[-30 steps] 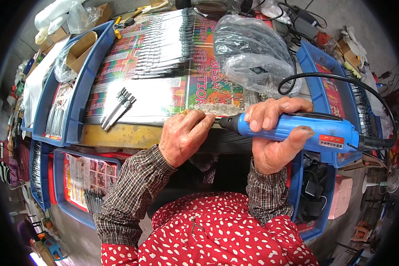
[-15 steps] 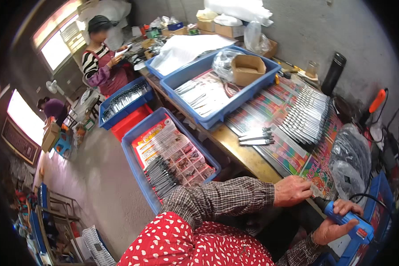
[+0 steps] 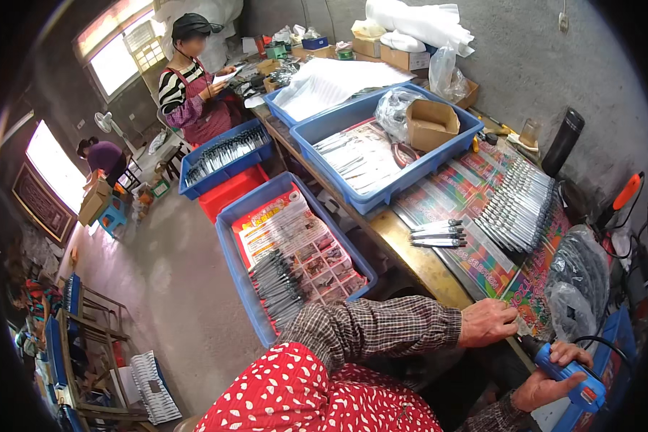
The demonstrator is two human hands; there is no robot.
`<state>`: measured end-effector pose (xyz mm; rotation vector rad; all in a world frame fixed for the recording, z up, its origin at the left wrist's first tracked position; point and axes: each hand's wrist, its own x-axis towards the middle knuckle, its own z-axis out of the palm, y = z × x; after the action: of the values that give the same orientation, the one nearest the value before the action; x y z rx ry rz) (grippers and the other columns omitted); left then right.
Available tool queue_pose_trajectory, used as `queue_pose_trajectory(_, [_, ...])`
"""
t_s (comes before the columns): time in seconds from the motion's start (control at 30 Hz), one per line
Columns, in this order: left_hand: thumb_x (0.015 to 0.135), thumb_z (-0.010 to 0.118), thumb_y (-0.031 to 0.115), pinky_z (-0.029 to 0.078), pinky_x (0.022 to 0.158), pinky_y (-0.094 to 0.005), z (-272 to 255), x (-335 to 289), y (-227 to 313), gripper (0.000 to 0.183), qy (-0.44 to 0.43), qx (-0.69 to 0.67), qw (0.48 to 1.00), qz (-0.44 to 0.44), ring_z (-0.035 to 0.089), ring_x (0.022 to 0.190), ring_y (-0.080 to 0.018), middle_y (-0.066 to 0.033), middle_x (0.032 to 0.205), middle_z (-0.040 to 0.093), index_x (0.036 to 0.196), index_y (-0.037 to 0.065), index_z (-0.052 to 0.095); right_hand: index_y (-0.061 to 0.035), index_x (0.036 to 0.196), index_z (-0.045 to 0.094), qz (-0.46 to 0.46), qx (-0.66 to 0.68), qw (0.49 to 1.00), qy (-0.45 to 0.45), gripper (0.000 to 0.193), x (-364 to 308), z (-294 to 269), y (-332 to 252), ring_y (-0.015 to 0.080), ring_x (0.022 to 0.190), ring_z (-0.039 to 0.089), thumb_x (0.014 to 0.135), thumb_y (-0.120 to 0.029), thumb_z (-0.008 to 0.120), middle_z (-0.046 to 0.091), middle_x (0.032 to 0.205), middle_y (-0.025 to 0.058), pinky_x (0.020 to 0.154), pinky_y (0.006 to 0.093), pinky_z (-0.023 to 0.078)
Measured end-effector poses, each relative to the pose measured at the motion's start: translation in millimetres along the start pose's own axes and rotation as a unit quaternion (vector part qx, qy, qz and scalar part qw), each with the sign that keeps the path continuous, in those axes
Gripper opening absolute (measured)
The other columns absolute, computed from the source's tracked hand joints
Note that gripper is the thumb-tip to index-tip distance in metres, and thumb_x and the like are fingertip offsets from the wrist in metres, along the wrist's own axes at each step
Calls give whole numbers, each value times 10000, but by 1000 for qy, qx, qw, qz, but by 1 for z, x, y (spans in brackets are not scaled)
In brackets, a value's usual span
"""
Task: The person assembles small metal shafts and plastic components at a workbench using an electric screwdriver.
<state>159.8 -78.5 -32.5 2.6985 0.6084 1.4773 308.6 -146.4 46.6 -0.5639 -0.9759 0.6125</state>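
Note:
My right hand (image 3: 542, 391) is wrapped round a blue corded electric screwdriver (image 3: 560, 371), its dark nose pointing left toward my other hand. At the table's near edge, my left hand (image 3: 487, 322) is closed with fingers pinched just ahead of that nose; what they hold is too small to make out. Beyond my hands, a large row of slim silver-and-black pen-like rods (image 3: 515, 205) lies on a colourful printed sheet (image 3: 450, 189). A smaller bunch of these rods (image 3: 438, 234) rests left of it, close to the table edge.
A blue tray (image 3: 363, 201) on the table holds pale strips, pliers (image 3: 405, 154) and an open cardboard box (image 3: 432, 124). Lower left, another blue tray (image 3: 227, 241) holds dark rods. Plastic bags (image 3: 579, 277) and a black flask (image 3: 563, 142) stand rightward. A co-worker (image 3: 198, 90) stands far left.
The view has shifted, so the scene sits further right and slightly lower. Both hands keep nearly the same pose, with the screwdriver still in my right hand.

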Motion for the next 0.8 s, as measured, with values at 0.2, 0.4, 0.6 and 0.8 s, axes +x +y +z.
queue_pose_trajectory(0.2, [667,555,97,412,472,-332,-1,3,3,234,5,-19,1000,11,501,557,-210,-76,749,453,887,31,511,-65,949,433,-12,-5,1000,21,413,1,-13,-4,122,628,387,854,-454,536,392,681,17,638,274,337])
queue_pose_trajectory(0.4, [667,573,89,454,517,-313,-22,-5,-6,324,-44,-6,999,-6,560,622,-203,-98,828,544,977,-4,564,-85,956,462,-14,-3,1000,9,475,5,-6,6,131,587,434,833,-541,513,442,661,17,599,289,370])
queue_pose_trajectory(0.6, [666,564,93,459,593,-313,-24,-5,-7,328,-61,9,998,6,548,693,-207,-103,883,522,974,-16,549,-86,958,442,-39,-22,999,27,491,5,-3,9,166,552,484,813,-545,544,460,642,41,568,335,421])
queue_pose_trajectory(0.8, [667,585,70,461,599,-315,-23,-6,0,327,-70,24,997,9,544,699,-205,-99,906,524,986,4,555,-77,948,426,-25,-24,999,24,512,2,-10,5,186,566,511,765,-508,633,499,667,73,579,349,450])
